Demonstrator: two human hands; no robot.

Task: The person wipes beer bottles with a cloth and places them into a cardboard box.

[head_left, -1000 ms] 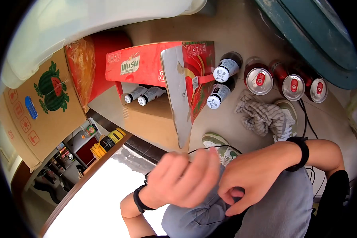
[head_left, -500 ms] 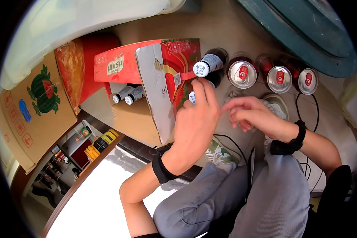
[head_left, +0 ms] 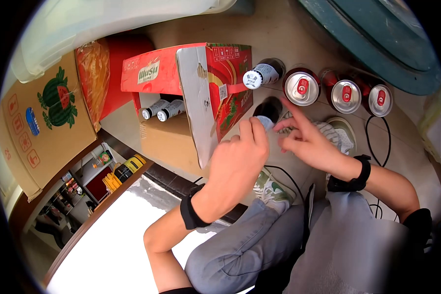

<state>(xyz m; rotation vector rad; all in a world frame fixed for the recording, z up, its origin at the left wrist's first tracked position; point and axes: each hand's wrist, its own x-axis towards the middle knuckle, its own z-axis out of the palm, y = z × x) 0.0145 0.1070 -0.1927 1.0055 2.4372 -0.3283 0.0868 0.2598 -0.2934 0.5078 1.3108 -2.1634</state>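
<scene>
My left hand (head_left: pixel 241 156) has its fingers closed round the top of a dark bottle (head_left: pixel 269 109), and its cap is hidden behind them. Just right of that bottle is my right hand (head_left: pixel 306 142), its index finger stretched out and the fingers apart; whether it touches the glass I cannot tell. A second bottle (head_left: pixel 264 73) with a white cap stands beside the red carton (head_left: pixel 230 93). Inside the carton's open side two more capped bottles (head_left: pixel 170 110) show. Three red cans (head_left: pixel 302 88) with silver tops stand to the right.
A cardboard box (head_left: pixel 54 122) with a watermelon print lies at the left, beside an orange plastic bag (head_left: pixel 94 78). A teal object (head_left: pixel 377 39) fills the upper right. A striped cloth (head_left: pixel 328 132), shoes (head_left: pixel 274 191) and a black cable (head_left: pixel 377 152) are on the floor.
Both hands have moved up and forward from above my legs. My left hand has taken hold of the nearer bottle, which is now apart from the other one.
</scene>
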